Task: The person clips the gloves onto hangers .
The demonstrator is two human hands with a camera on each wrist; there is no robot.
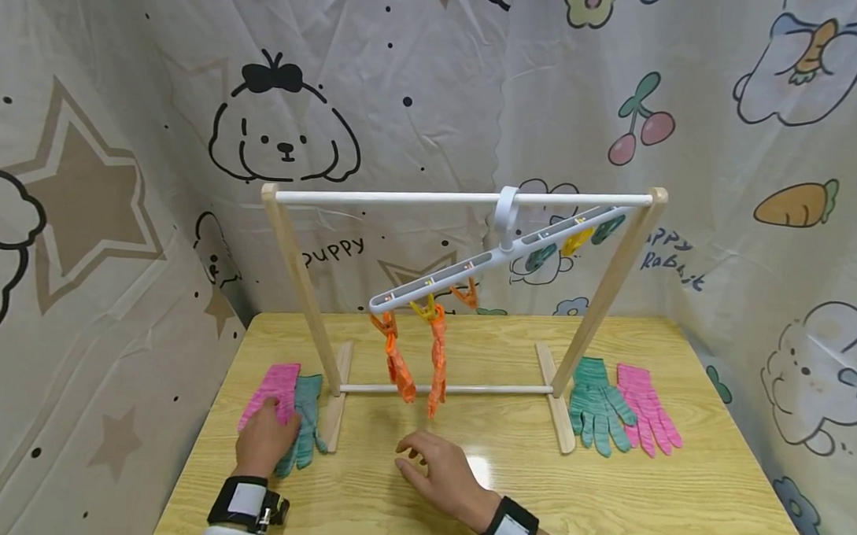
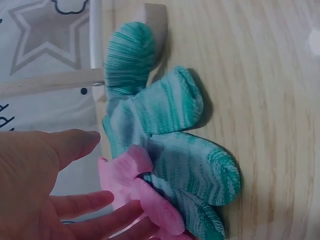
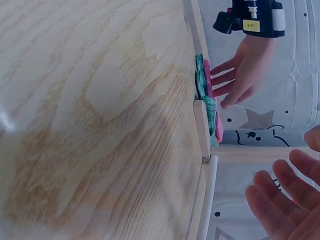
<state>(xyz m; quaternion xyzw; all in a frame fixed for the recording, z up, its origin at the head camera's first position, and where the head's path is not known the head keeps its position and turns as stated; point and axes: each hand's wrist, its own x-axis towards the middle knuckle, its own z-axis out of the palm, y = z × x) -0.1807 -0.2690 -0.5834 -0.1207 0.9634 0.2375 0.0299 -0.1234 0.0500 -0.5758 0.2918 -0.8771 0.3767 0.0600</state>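
At the left of the table, my left hand [image 1: 266,439] reaches over a pink glove [image 1: 280,383], its fingertips right at the fabric. In the left wrist view its fingers [image 2: 82,204] are extended, with the thumb apart. A green glove [image 1: 307,413] lies beside the pink one, partly under it. My right hand [image 1: 444,473] is held above the table in front of the rack, fingers loosely bent and holding nothing. Two orange gloves [image 1: 399,367] hang from a grey clip hanger [image 1: 500,254], one by an orange clip [image 1: 384,324], the other by a yellow clip [image 1: 423,309].
The hanger hooks over the white top bar [image 1: 402,197] of a wooden rack and tilts down to the left. Several unused clips [image 1: 577,241] hang along it. Another green glove [image 1: 597,407] and pink glove [image 1: 646,409] lie at the right. Printed cloth surrounds the table [image 1: 462,513].
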